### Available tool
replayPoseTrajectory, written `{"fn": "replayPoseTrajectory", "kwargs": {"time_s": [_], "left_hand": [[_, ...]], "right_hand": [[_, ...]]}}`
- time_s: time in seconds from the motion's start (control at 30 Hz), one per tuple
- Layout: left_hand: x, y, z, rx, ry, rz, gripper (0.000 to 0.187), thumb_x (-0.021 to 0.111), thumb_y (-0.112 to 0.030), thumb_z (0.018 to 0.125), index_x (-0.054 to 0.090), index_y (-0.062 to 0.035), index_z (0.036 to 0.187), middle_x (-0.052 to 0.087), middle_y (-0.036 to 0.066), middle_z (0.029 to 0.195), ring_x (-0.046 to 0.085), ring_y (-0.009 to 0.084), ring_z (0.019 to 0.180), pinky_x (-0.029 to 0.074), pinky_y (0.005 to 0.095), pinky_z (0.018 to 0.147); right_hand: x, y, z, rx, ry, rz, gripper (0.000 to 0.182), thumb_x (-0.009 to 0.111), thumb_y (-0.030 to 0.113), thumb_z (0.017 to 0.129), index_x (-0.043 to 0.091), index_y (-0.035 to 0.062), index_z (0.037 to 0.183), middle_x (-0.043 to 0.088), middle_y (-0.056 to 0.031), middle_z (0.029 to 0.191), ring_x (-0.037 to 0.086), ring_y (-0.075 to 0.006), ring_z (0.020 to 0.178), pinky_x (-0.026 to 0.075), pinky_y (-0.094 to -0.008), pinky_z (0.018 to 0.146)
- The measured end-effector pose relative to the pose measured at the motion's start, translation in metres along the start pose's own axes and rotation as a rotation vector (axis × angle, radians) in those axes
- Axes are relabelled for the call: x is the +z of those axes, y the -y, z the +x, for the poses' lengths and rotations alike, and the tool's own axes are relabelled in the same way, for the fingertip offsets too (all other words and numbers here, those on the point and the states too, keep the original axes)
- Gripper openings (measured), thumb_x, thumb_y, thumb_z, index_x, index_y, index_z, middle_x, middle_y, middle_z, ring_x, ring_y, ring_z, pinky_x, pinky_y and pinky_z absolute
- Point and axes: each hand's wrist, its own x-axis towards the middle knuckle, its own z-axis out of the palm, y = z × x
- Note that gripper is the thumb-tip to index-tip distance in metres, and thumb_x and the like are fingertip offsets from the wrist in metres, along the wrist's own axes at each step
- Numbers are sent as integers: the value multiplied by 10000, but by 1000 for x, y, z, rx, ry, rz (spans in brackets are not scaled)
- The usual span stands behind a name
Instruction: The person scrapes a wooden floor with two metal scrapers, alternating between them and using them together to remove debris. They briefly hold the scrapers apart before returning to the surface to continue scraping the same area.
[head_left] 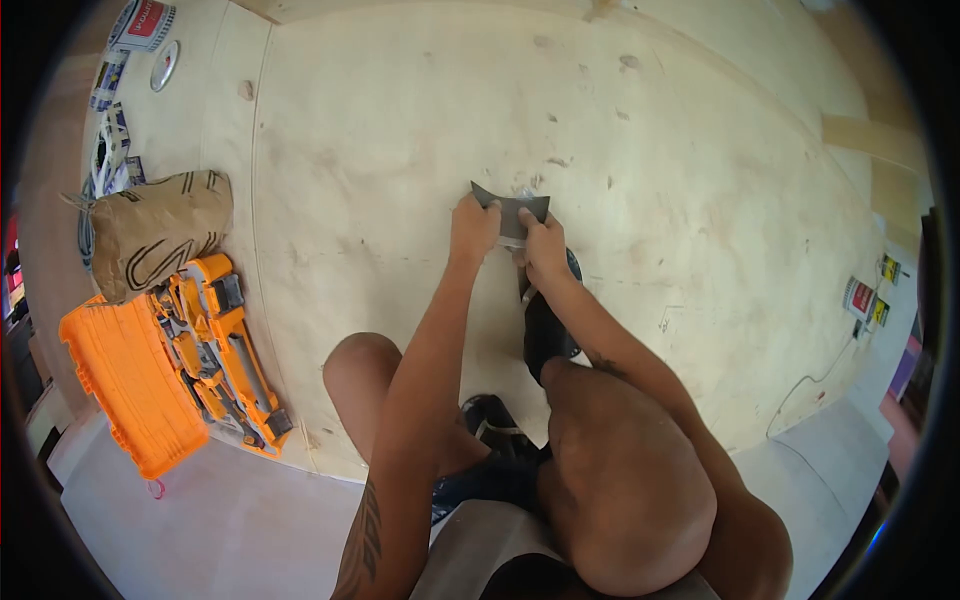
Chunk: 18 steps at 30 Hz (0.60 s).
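Note:
Both hands grip a wide putty knife [512, 222] with a dark, flexed blade over the pale plywood sheet [380, 130]. My left hand [474, 228] is closed on the blade's left side, its thumb on the face. My right hand [544, 245] pinches the right side, thumb likewise on the face. Just beyond the blade's far edge, a small whitish smear [525, 191] shows on the wood. Below the blade, a short brownish part lies between the hands, near my dark shoe [550, 325].
At left lies an open orange tool case [135, 385] with tools inside, beside a brown paper bag [160, 230]. Further up are a white-and-red tub [143, 25] and a round lid [165, 66]. A thin cable [800, 385] runs along the right. My bent knees flank my arms.

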Motion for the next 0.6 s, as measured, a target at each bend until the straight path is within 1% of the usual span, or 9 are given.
{"fn": "replayPoseTrajectory", "kwargs": {"time_s": [0.1,0.13,0.2,0.3,0.33,0.4,0.47,0.53,0.6], "left_hand": [[-11,-2,-1,-190,153,40,257,584,-145,816,603,106,866,623,173,691,583,260,512,459,381,451],[-3,10,9,-188,149,36,257,584,-145,816,603,106,866,623,173,691,583,260,512,459,381,451],[8,25,27,0,12,5,260,591,-154,813,614,98,870,629,183,706,601,271,538,472,387,463],[-10,-16,28,-119,147,177,261,589,-147,803,615,96,895,638,206,751,623,288,587,486,389,489],[-11,-18,27,-97,128,170,261,589,-147,803,615,96,895,638,206,751,623,288,587,486,389,489],[-4,0,12,-54,1,98,284,523,-147,767,636,109,816,619,336,886,617,457,880,494,451,753],[-8,-16,15,-63,21,71,278,524,-141,765,637,104,834,621,332,868,621,454,876,499,451,756],[-18,-47,18,-333,228,162,289,520,-147,770,633,97,877,615,333,913,609,449,925,490,465,809],[-15,-39,24,-229,204,169,307,510,-160,790,618,86,938,604,325,988,587,439,981,465,482,862]], "right_hand": [[-3,-2,-1,94,11,-22,170,528,179,906,499,13,924,481,-71,680,414,-158,426,343,-308,359],[-2,-4,-1,146,-9,-15,163,529,175,900,499,16,919,487,-78,690,422,-165,430,343,-309,359],[13,11,13,100,-6,27,163,529,170,895,498,12,918,491,-86,703,434,-172,436,343,-312,357],[8,-2,8,35,-42,22,167,531,164,885,497,5,917,501,-100,717,456,-185,445,345,-318,353],[12,3,12,-25,-53,-25,171,533,164,881,497,0,917,507,-106,720,466,-190,449,347,-320,351],[14,15,3,-15,-15,-59,188,542,168,874,498,-11,911,514,-111,710,479,-194,456,353,-322,350],[9,10,7,42,-27,-55,195,543,170,874,499,-18,902,523,-116,711,496,-197,468,356,-325,349],[6,7,19,45,8,33,185,529,170,894,496,-11,906,466,-73,669,415,-166,425,337,-314,350],[12,12,5,49,-21,99,173,529,168,897,497,-1,921,439,-55,651,385,-155,421,329,-307,352]]}}
